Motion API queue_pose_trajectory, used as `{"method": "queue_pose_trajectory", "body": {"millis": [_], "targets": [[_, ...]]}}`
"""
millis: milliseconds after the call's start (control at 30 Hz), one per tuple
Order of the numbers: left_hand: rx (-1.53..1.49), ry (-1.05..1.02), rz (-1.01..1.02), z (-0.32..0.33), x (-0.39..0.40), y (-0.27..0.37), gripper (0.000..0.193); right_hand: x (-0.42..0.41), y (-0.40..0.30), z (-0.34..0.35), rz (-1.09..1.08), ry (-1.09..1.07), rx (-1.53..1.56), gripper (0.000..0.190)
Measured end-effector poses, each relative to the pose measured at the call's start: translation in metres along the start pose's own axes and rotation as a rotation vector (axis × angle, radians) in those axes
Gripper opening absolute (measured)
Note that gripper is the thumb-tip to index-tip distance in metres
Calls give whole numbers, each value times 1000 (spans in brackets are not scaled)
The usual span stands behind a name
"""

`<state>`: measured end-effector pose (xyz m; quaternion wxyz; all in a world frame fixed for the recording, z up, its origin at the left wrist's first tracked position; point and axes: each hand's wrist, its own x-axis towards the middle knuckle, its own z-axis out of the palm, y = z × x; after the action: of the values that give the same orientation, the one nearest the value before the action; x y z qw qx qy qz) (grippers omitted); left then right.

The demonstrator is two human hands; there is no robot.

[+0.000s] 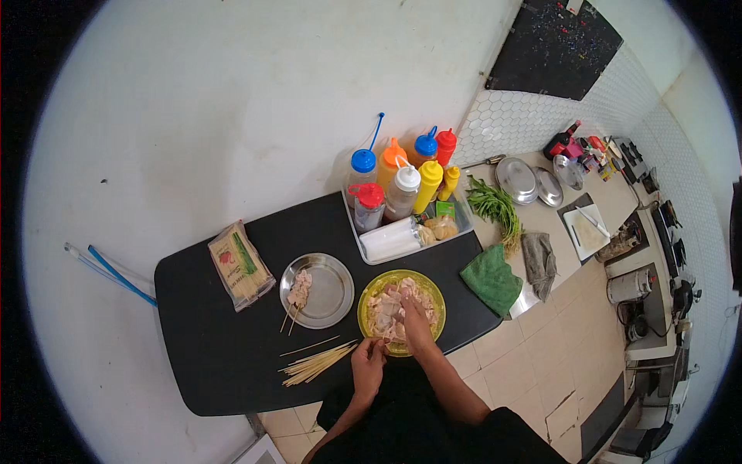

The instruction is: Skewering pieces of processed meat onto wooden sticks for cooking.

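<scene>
A yellow bowl (440,290) full of raw meat pieces (382,310) stands at the table's front edge. My right hand (416,319) reaches into it, its fingers among the meat; whether they grip a piece cannot be told. At the bowl's lower left rim is my left hand (369,355), thumb and fingers pinched together, with what looks like a thin skewer end at the fingertips. Left of the bowl, a round metal plate (333,290) bears raw meat (300,289) threaded on wooden skewers. Loose wooden skewers (316,365) lie in a bundle on the black table beside my left hand.
A clear plastic bin (400,255) with several squeeze bottles stands behind the bowl. A packet of skewers (240,265) lies at the left. A green cloth (493,281) hangs over the right edge, near leafy greens (495,209) and a counter with a cutting board (585,231).
</scene>
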<state>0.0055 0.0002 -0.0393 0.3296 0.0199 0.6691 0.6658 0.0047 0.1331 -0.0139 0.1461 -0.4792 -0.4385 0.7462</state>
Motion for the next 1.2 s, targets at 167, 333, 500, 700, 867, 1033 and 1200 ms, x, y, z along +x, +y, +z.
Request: {"method": "queue_pose_trajectory", "body": {"millis": [167, 333, 500, 700, 867, 1033, 1200], "targets": [[-57, -6, -24, 1, 2, 1, 16, 22, 22, -7, -205, -246, -72, 30], [-98, 23, -56, 3, 0, -5, 16, 29, 51, -14, -221, -254, -210, 27], [-63, 8, -77, -5, 4, 0, 16, 7, 29, -6, -128, -284, -7, 28], [-18, 3, -4, -6, 6, 3, 16, 17, 24, -22, -239, -289, -168, 21], [12, -22, -25, -10, 4, 1, 18, 21, 19, -26, -196, -202, -179, 13], [15, -32, -36, -9, 4, 2, 18, 27, 24, -25, -242, -137, -160, 11], [40, -61, -95, -12, 5, -5, 18, 35, 35, -27, -287, -24, 16, 17]]}}
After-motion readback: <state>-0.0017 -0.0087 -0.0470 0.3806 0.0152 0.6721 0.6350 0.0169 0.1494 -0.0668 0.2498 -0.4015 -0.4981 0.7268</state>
